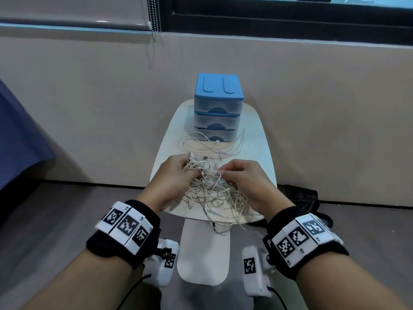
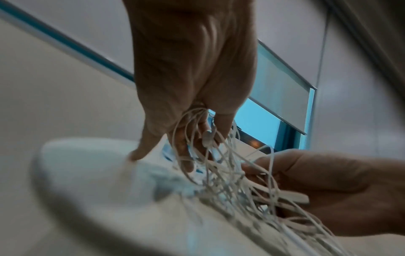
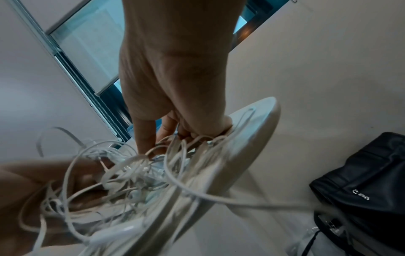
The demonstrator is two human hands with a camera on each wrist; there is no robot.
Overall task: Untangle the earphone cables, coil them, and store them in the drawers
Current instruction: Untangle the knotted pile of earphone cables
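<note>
On the small white table (image 1: 257, 139), both hands pinch the tangled cables (image 1: 214, 193): left hand (image 1: 176, 175), right hand (image 1: 243, 177). They look thin, soft, floppy; better grab one loose end. Drawers (image 1: 218, 108) sit closed behind.

white table (image 1: 257, 139), black bag (image 3: 361, 181), bead chain (image 1: 154, 16), window blind (image 1: 67, 10)

Head overhead; wrists close, upward-facing.

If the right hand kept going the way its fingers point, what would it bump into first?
Probably the left hand. The right hand points leftward across the tangled cables, which both hands already grip, though depth is hard to judge.
</note>
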